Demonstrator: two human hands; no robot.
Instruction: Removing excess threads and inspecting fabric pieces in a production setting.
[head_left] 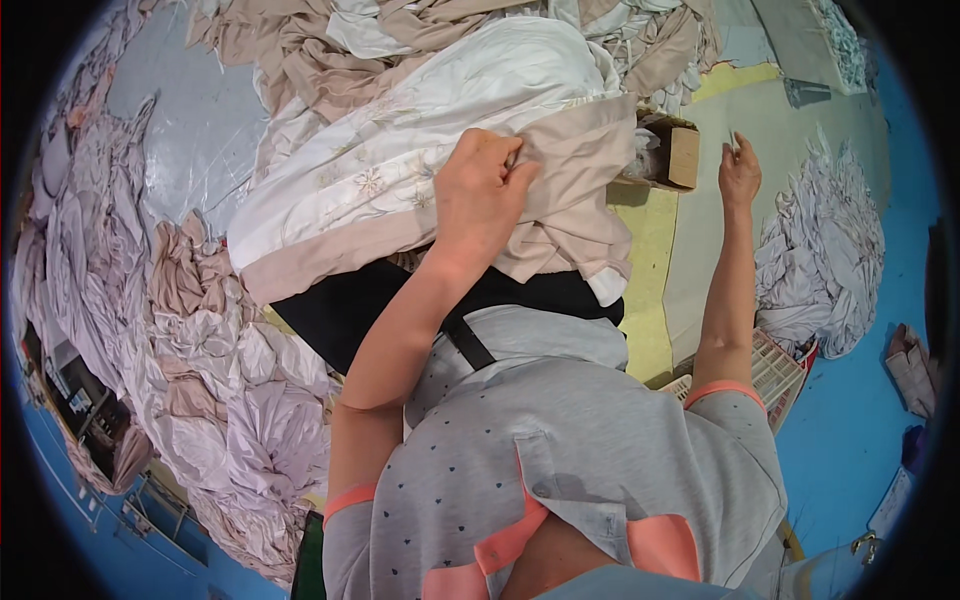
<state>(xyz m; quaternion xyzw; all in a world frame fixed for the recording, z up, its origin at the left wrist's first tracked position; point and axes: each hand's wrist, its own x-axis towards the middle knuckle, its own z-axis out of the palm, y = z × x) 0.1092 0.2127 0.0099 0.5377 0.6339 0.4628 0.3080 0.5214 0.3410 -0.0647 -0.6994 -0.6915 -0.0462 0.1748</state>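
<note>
Presumably steadied against slipping, white floral-embroidered fabric with a beige border (390, 150) lies beneath the curled left hand (482, 190), which pinches it, while the loosely bent right hand (740, 178), beyond a brown cardboard box (684, 158), holds nothing discernible.

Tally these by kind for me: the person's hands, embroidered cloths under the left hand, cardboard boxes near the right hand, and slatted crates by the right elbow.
Left hand and right hand: 2
Embroidered cloth: 1
Cardboard box: 1
Slatted crate: 1
Total: 5
</note>
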